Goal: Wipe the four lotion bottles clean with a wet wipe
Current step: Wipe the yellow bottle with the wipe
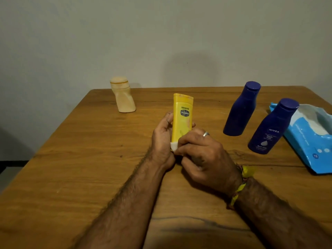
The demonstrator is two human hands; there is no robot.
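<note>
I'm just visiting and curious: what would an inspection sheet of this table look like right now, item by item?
Surface: wooden table, grain and dark marks visible.
Job's things: yellow Vaseline bottle held upright at centre; cream bottle standing far left; plain blue bottle and Nivea bottle standing on the right; white wet wipe pressed at the yellow bottle's base.
Clutter: opened blue wipes pack at the right edge.
Hands: left hand grips the yellow bottle; right hand pinches the wipe against it, ring on one finger, yellow thread on the wrist.
Cables: nothing seen.
Surroundings: plain grey wall behind.
</note>
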